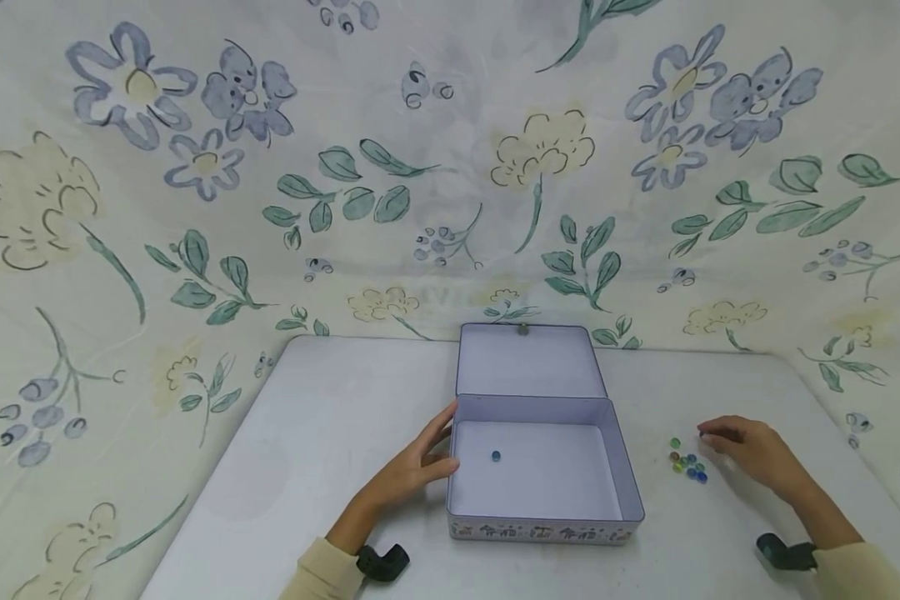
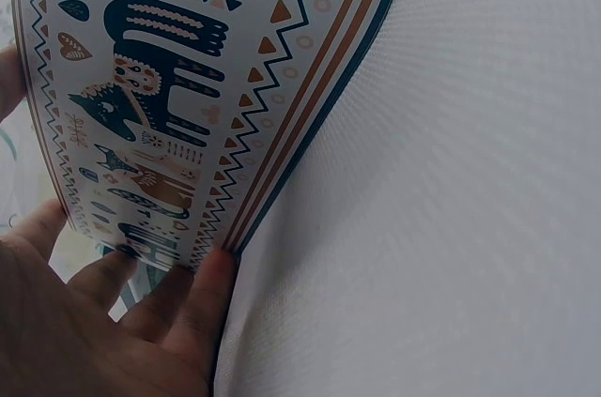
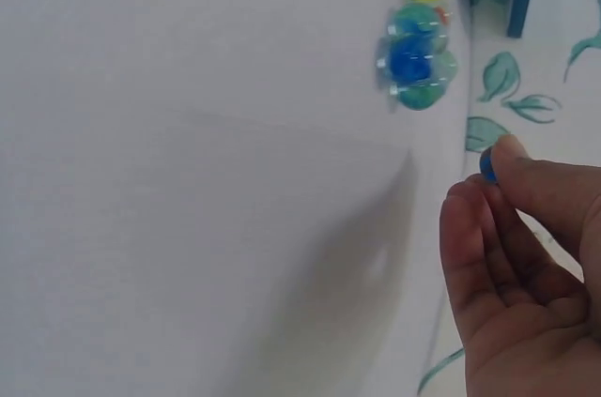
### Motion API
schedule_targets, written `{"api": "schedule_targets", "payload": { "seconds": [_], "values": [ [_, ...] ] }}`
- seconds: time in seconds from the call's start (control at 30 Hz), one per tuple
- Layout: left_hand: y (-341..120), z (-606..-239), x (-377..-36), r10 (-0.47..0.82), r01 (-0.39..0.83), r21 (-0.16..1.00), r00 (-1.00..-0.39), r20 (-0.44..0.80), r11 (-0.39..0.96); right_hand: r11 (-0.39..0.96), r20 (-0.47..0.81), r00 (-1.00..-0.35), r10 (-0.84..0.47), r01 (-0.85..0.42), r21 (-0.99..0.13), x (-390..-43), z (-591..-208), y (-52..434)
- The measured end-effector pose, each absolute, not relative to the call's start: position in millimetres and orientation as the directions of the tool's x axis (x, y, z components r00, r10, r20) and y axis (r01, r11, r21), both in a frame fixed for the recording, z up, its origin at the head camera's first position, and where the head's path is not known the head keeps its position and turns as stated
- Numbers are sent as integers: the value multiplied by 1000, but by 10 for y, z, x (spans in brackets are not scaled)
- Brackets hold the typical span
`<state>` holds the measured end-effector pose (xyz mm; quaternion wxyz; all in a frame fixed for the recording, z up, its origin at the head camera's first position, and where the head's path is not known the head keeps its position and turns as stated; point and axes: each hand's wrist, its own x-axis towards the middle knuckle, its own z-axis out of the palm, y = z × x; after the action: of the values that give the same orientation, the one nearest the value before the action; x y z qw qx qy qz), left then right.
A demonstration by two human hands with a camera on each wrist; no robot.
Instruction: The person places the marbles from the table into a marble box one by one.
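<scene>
Your right hand (image 1: pixel 750 454) is pinching a blue bead (image 3: pixel 487 166) at 3 o'clock of the tin (image 1: pixel 543 508); your left hand's (image 1: pixel 420 467) straight fingers are pressing its 9 o'clock wall.

The left wrist view crops the tin (image 2: pixel 169 106); fingers largely hide the pinched bead (image 3: pixel 487 166).

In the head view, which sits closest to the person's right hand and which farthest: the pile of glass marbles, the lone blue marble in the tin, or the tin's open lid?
From the right hand:
1. Pile of coloured glass marbles, just beside its fingers on the table.
2. Lone blue marble, inside the tin, across toward the other hand.
3. Open lid, standing at the tin's back edge; roughly as far as the marble, hard to separate.
</scene>
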<state>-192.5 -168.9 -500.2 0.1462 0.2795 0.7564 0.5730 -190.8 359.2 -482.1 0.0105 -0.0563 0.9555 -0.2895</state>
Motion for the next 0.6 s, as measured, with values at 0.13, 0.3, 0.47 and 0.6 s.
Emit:
{"api": "schedule_targets", "payload": {
  "seconds": [0.13,0.3,0.47,0.6],
  "values": [
    [-1694,-5000,-1919,584,250,949,-806,95,190,815,38,-991,-132,-130,-565,-1918,-4733,3563],
    [-1700,-5038,-1902,582,242,952,-808,90,188,800,52,-985,-165,-164,-577,-1944,-4612,3474],
    [-1700,-5044,-1892,586,249,951,-804,99,182,768,47,-980,-195,-182,-614,-1979,-4527,3359],
    [-1703,-5045,-1900,588,262,947,-802,106,185,735,54,-972,-230,-209,-645,-2000,-4442,3230]
  ]
}}
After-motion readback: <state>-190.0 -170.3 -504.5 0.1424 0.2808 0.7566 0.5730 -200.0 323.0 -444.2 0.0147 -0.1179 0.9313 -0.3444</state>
